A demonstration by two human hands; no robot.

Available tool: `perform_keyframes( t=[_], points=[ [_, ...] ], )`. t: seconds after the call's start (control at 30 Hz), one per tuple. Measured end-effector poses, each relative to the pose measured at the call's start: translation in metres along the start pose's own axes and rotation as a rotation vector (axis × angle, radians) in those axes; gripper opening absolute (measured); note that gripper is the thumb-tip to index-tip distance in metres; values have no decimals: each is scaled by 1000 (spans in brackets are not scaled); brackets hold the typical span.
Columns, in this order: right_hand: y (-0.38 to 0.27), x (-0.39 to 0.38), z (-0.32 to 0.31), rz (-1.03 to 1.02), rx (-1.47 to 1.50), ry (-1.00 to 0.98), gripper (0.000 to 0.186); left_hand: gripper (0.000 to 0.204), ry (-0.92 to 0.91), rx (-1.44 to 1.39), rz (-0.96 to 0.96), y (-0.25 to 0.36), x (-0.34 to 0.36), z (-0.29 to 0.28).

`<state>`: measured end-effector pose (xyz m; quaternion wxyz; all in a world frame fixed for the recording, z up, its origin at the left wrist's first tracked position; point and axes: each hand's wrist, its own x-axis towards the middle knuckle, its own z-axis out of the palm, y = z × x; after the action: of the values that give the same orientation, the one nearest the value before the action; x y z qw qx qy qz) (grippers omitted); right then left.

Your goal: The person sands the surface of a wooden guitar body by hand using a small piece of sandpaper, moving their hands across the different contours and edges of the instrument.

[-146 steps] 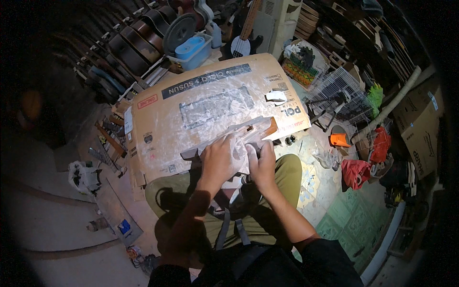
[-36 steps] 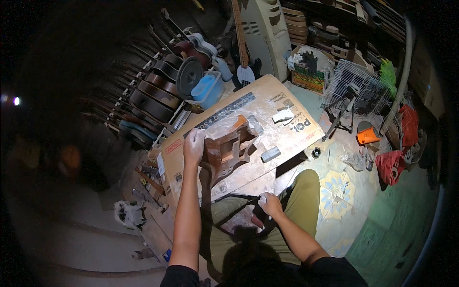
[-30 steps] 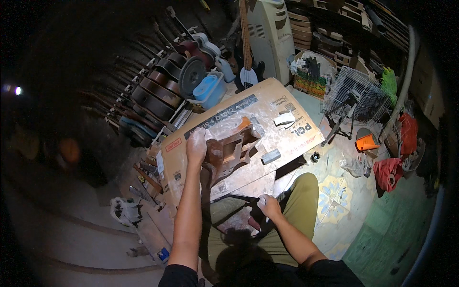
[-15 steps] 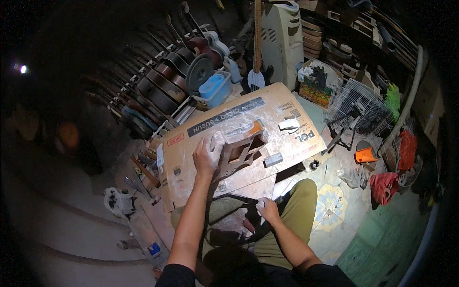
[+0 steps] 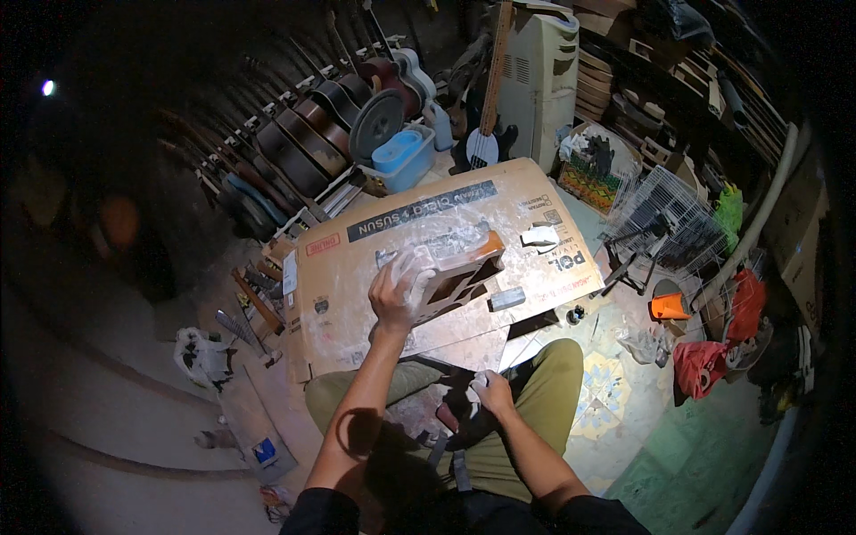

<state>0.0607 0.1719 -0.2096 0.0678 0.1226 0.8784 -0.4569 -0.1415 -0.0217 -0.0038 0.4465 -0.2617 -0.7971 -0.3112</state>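
Glossy brown and black guitars stand in a close row on the dim room's left side, likely packed that way to spare floor space. Before you, a large brown printed cardboard sheet, streaked with white dust, serves as a bench, probably to catch powder and cushion wood. Your left hand has its fingers clamped over the left end of a dark brown wooden guitar-like body with cut-out hollows; it sits on the cardboard, seemingly tilted on edge, so your grip probably keeps it from toppling. Your right hand is low over your lap, fingers curled in; a pale crumpled scrap shows beside them, though whether they pinch it cannot be told. Right of the body, a grey rectangular block lies within easy reach, while a white folded piece rests farther off, likely out of the way.
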Motion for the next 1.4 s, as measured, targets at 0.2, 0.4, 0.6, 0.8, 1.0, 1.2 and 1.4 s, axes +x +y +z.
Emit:
perform_keyframes(
  t=[0.2,0.4,0.6,0.8,1.0,1.2,1.4],
  points=[
    [5,0,2,52,-10,-6,37,38,-42,3,-24,6,1,-3],
    [7,0,7,82,-23,-41,38,43,-168,1,-184,16,18,-14],
    [15,0,9,93,43,-73,35,46,-169,-6,-207,19,20,-14],
    [25,3,16,99,60,-85,38,43,-154,11,-245,27,10,-17],
    [19,1,10,139,94,-83,41,50,-174,12,-264,45,2,-22],
    [5,2,16,191,165,-103,54,57,-255,-5,-335,37,-16,-35],
    [24,8,26,122,199,-108,69,58,-363,0,-382,27,-12,-36]
  ],
)
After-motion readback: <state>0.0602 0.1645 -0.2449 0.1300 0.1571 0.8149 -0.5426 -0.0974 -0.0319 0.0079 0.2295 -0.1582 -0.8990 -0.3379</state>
